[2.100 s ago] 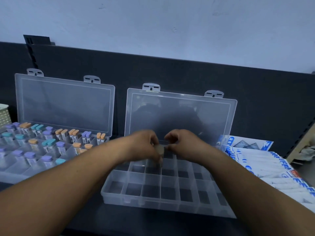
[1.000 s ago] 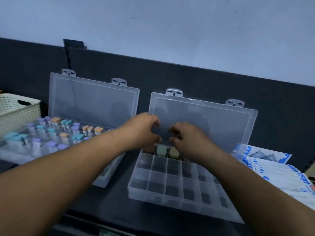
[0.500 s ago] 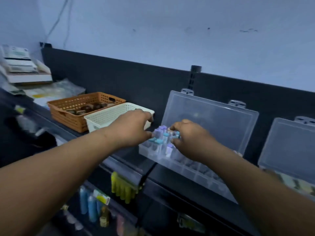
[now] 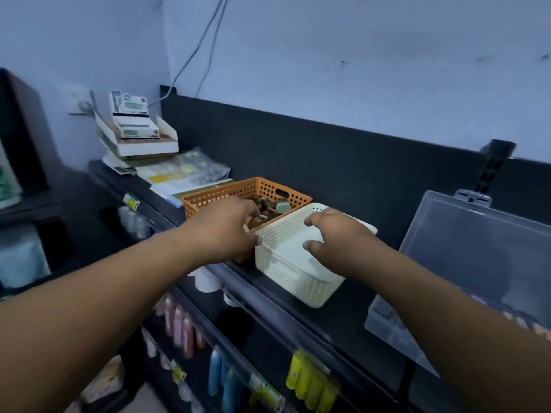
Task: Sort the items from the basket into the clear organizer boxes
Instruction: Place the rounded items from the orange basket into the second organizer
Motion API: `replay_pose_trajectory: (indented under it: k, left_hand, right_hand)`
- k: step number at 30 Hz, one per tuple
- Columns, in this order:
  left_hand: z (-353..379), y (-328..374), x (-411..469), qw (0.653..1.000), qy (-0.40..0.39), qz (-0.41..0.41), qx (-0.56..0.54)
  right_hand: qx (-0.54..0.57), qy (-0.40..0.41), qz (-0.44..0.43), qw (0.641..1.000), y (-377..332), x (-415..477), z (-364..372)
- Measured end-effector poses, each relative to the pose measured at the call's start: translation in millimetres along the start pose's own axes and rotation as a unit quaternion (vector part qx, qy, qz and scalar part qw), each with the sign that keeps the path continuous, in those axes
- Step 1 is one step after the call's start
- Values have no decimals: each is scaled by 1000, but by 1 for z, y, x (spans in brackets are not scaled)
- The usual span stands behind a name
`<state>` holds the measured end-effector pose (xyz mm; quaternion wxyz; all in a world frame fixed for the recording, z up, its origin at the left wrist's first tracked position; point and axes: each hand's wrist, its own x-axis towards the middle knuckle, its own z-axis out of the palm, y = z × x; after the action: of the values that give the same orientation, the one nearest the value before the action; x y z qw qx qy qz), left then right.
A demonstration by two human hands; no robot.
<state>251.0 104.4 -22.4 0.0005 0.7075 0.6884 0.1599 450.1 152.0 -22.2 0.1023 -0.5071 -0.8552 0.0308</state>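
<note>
Head view: hands (image 4: 226, 231) (image 4: 331, 236) over orange basket (image 4: 268, 186) and white basket (image 4: 286, 272).

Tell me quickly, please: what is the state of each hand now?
Left hand: in the orange basket, fingertips hidden, cannot be told.
Right hand: open, empty, above the white basket.
</note>
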Motion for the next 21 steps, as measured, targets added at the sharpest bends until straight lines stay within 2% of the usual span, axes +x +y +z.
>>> replay_pose_trajectory:
  k: [5, 12, 16, 21]
  left_hand:
    - [-1, -44, 39, 999, 8, -40, 13]
    - [14, -90, 108, 998, -20, -49, 21]
    - [31, -108, 150, 996, -88, -10, 24]
    - [60, -125, 196, 973, -220, 68, 33]
  right_hand:
    - [1, 5, -30, 1000, -7, 70, 10]
    - [26, -29, 3, 999, -9, 150, 34]
    - [12, -58, -9, 998, -18, 186, 54]
    - [-4, -108, 13, 994, -37, 226, 83]
